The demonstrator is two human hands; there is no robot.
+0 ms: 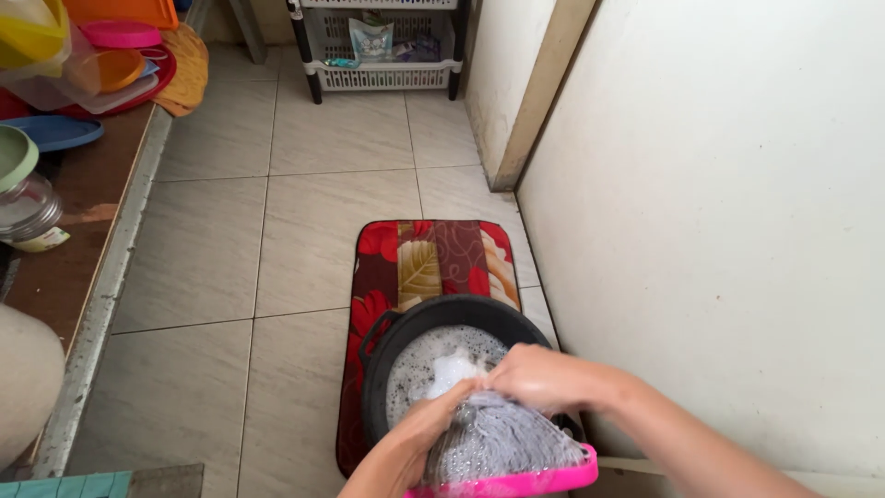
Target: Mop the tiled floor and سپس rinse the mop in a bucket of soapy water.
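Observation:
A black bucket (pixel 433 314) of soapy, foamy water stands on a red flowered mat (pixel 433 254). Over it hangs a wet grey string mop head (pixel 502 443) with a bright pink frame (pixel 516 481). My left hand (pixel 415 438) grips the strands from the left. My right hand (pixel 539 376) squeezes the top of the strands from the right. Both hands are wet and closed on the mop, right above the foam (pixel 433 364).
A white wall (pixel 719 231) rises close on the right. A wooden counter (pixel 74 221) on the left carries coloured plastic lids, bowls and a glass jar (pixel 26 207). A white basket rack (pixel 383 46) stands at the far end of the tiled floor (pixel 230 249).

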